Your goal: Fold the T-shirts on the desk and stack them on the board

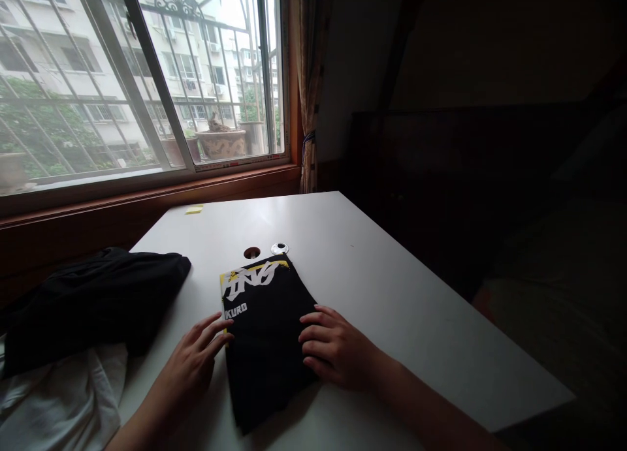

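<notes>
A black garment (269,346), folded into a narrow rectangle, lies flat on the white table (392,320). White and yellow print, with the letters "KURO", shows at its far left part. My left hand (198,350) rests at its left edge, fingers stretched out and fingertips touching the cloth. Across from it, my right hand (336,343) lies on the right edge with its fingers extended over the fabric. The right thumb is hidden. Neither hand grips the cloth.
At the left, a crumpled black cloth (93,301) lies partly over a white cloth (68,399). Beyond the folded garment are a round hole (252,252) in the tabletop and a round silvery cover (280,248). A yellow slip (194,209) lies near the window (147,79).
</notes>
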